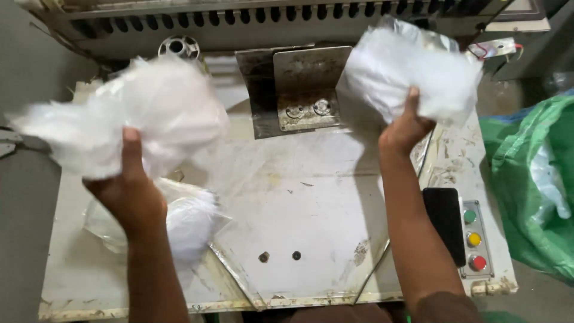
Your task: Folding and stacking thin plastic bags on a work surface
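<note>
Left hand [128, 194]: gripping blurred clear plastic packet of white fabric [128, 113], raised.
Right hand [406, 128]: clutching second white-filled plastic packet [412, 75] near metal plate [305, 90].
Progress: both airborne; third packet [185, 218] waiting on worn white machine table [311, 197].

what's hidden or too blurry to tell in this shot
- Left hand: its white bag is motion-blurred; contents unreadable.
- Right hand: fingers hidden behind the white packet.
- Bag under the left arm: partly covered by the arm.
- Green sack: cut off by the right edge.
</note>
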